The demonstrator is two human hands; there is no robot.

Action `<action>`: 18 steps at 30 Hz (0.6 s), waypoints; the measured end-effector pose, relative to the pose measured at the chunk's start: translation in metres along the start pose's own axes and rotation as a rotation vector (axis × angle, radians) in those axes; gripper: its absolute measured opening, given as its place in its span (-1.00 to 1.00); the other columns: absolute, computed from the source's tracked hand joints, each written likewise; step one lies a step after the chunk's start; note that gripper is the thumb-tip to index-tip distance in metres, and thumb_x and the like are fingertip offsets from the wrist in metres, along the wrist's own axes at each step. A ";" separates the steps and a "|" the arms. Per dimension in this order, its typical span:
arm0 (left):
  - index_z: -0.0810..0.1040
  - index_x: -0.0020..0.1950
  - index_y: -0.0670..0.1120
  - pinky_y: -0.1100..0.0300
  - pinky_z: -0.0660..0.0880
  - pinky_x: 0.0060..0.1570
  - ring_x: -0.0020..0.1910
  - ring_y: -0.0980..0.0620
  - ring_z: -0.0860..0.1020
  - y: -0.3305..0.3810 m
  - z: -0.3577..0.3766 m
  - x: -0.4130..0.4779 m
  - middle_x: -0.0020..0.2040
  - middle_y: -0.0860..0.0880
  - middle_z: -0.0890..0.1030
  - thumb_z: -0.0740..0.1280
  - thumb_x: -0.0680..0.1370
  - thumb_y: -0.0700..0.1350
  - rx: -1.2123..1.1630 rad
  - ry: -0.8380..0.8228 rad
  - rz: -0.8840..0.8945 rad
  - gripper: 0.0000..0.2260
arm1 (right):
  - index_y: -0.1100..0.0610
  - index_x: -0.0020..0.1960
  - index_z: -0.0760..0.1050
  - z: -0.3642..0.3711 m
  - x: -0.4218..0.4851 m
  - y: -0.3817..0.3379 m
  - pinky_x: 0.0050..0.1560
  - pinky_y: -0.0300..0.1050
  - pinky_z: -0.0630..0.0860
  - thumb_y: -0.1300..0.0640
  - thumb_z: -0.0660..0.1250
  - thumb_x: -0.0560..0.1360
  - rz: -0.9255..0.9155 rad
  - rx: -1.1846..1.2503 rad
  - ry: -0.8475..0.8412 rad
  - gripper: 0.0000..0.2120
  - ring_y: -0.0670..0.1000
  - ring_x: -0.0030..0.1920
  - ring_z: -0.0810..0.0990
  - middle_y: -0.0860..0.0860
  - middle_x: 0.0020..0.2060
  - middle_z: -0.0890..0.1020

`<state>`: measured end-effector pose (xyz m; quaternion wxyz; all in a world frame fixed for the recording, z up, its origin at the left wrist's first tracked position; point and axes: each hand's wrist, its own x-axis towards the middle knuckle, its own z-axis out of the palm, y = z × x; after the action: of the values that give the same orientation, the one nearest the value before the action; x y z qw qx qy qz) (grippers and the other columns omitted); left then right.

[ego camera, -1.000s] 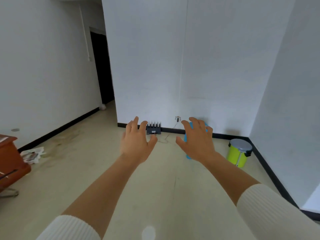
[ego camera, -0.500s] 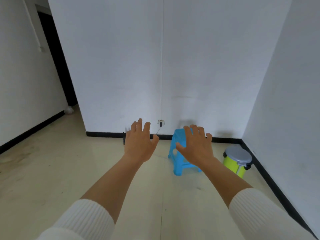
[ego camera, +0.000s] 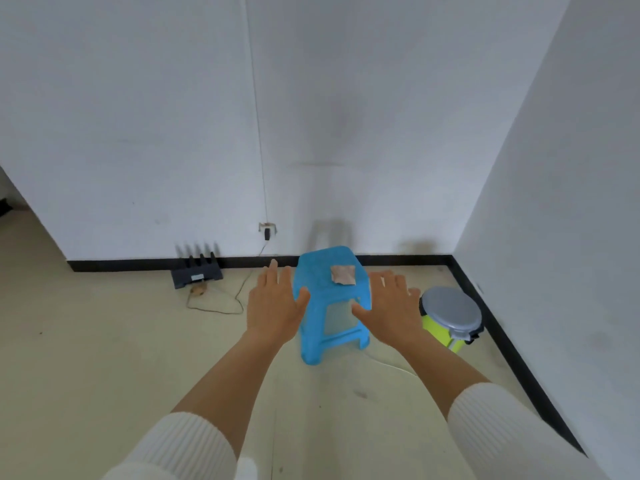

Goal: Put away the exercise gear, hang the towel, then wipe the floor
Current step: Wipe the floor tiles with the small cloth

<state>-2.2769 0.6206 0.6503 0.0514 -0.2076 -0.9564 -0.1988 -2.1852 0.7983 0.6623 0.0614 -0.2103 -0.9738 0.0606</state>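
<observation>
Head view, corner of a room, looking down at the pale floor [ego camera: 104,341].

Left hand [ego camera: 273,306]: held out palm down, fingers straight and slightly spread, holding nothing. Its thumb overlaps the left edge of the blue plastic stool [ego camera: 313,271] in our view; we cannot tell whether it touches.

Right hand [ego camera: 391,310]: likewise palm down, fingers apart and relaxed, nothing in it. Its thumb lies across the stool's right front leg as we see it; we cannot tell contact here either.

The two hands flank the stool, one on each side, at about the height of its seat in the picture. White ribbed sleeves [ego camera: 180,448] are pushed up, so both forearms are bare.

Task item: a small folded beige cloth [ego camera: 343,274] lies flat on the stool seat, towards its right half, between the two hands and apart from both. We cannot tell its material.

The stool stands upright on the floor, near the black skirting board [ego camera: 138,264] of the white back wall [ego camera: 173,133].

Surroundings: a yellow-green pedal bin [ego camera: 450,313] with a grey lid stands just right of the right hand, in the corner. A black router [ego camera: 196,271] with four upright antennas sits on the floor against the skirting, left of the stool. A wall socket [ego camera: 267,229] with a plug in it is above the skirting, between router and stool.
</observation>
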 end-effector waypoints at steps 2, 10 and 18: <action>0.26 0.44 -0.08 0.00 0.31 0.32 0.49 -0.09 0.16 0.004 0.028 0.038 0.52 -0.14 0.19 0.11 0.60 0.09 -0.017 -0.048 -0.030 -0.54 | 0.04 0.42 0.20 0.017 0.046 0.016 0.27 0.11 0.23 -0.19 0.18 0.50 0.012 -0.015 -0.063 -0.43 0.09 0.32 0.26 0.02 0.36 0.31; 0.15 0.52 -0.08 0.00 0.21 0.40 0.53 -0.10 0.06 -0.004 0.148 0.184 0.56 -0.13 0.09 0.09 0.61 0.08 -0.066 -0.303 -0.152 -0.49 | 0.05 0.49 0.14 0.095 0.223 0.053 0.37 0.12 0.16 -0.14 0.13 0.54 0.032 0.017 -0.253 -0.42 0.03 0.40 0.24 -0.01 0.42 0.29; -0.03 0.57 -0.09 0.03 -0.04 0.51 0.56 -0.05 -0.13 -0.035 0.282 0.319 0.59 -0.09 -0.09 0.02 0.63 0.10 -0.003 -0.581 -0.121 -0.43 | 0.08 0.52 0.09 0.214 0.374 0.080 0.42 0.15 0.07 -0.09 0.12 0.56 0.129 0.057 -0.480 -0.42 0.01 0.47 0.17 -0.02 0.46 0.25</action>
<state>-2.5854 0.8245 0.4376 -0.2369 -0.1983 -0.9414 -0.1353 -2.5224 1.0069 0.4748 -0.1697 -0.2497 -0.9430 0.1398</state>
